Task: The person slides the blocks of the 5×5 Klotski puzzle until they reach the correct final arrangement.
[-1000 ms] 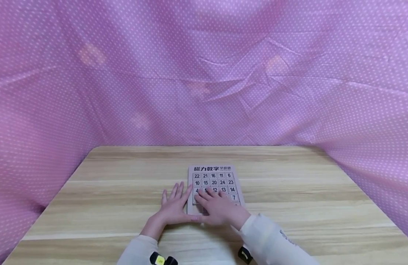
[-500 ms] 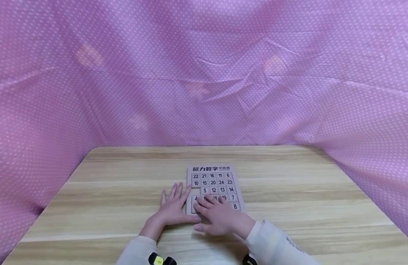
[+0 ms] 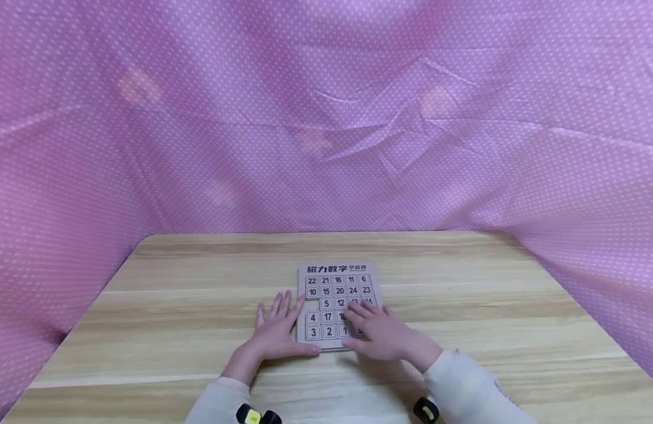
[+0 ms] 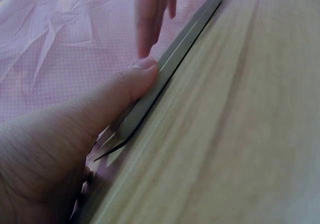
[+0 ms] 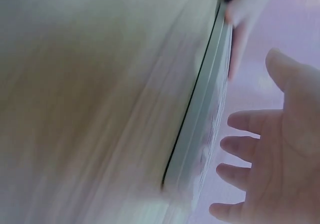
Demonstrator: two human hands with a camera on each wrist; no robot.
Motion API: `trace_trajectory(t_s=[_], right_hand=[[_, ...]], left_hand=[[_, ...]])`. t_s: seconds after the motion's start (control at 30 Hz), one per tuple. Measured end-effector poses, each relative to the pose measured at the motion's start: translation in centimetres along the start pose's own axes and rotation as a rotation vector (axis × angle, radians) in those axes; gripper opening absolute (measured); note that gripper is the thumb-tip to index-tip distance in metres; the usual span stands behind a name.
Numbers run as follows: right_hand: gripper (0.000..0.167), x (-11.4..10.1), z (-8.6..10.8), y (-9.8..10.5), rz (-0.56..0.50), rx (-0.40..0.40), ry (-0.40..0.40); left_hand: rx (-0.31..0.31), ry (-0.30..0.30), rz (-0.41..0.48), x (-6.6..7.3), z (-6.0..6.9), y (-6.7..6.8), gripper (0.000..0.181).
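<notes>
A grey number slide puzzle (image 3: 326, 348) with Chinese lettering along its top lies flat on the table. A gap in its tiles shows at the left end of the third row, above tile 4 (image 3: 312, 318). My left hand (image 3: 273, 335) lies at the board's left side with fingers spread and straight, its thumb on the near edge, as the left wrist view also shows. My right hand (image 3: 381, 333) hovers over the lower right of the board, fingers extended, covering some tiles. In the right wrist view that hand (image 5: 280, 154) appears apart from the board.
The wooden table (image 3: 199, 265) extends around the board on all sides. Pink dotted cloth (image 3: 326, 147) hangs behind the table and along both sides. Each wrist wears a dark strap-on device, the left one (image 3: 252, 415) with a yellow label.
Tile 4 has slid down one row, leaving the gap in the third row. My right hand has lifted and moved right, uncovering the lower left tiles. The left hand has stayed put.
</notes>
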State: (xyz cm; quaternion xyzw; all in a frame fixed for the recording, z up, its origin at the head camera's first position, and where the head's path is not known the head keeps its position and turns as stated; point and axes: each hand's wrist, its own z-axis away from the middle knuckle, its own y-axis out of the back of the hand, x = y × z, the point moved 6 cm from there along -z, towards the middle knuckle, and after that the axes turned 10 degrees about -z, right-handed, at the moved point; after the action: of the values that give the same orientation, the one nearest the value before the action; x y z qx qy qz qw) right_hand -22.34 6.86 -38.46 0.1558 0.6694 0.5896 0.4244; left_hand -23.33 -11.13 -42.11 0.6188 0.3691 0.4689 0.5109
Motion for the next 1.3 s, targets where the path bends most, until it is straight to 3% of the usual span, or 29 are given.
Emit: trace_trajectory(t_s=[0.13,0.3,0.57,0.97,1.13,1.3], right_hand=[[0.064,1.8,0.8,0.9,-0.016,0.022,-0.068],[0.065,2.5,1.1,1.2,-0.025,0.023,-0.099],[0.066,2.0,0.3,0.6,0.012,0.018,-0.070],[0.064,1.0,-0.3,0.3,-0.034,0.008,-0.026],[0.062,1.5,0.5,0.9,-0.094,0.036,-0.019],[0.060,1.9,2.5,1.7,-0.104,0.056,-0.003]], left_hand=[[-0.004,0.003,0.007,0.0,0.0,0.1,0.114],[-0.002,0.002,0.015,0.0,0.1,0.1,0.114],[0.003,-0.004,0.016,0.1,0.1,0.2,0.113],[-0.001,-0.005,0.017,-0.2,0.0,0.0,0.113],[-0.002,-0.005,0.009,-0.2,-0.1,0.1,0.113],[-0.002,-0.006,0.007,-0.2,-0.1,0.2,0.113]])
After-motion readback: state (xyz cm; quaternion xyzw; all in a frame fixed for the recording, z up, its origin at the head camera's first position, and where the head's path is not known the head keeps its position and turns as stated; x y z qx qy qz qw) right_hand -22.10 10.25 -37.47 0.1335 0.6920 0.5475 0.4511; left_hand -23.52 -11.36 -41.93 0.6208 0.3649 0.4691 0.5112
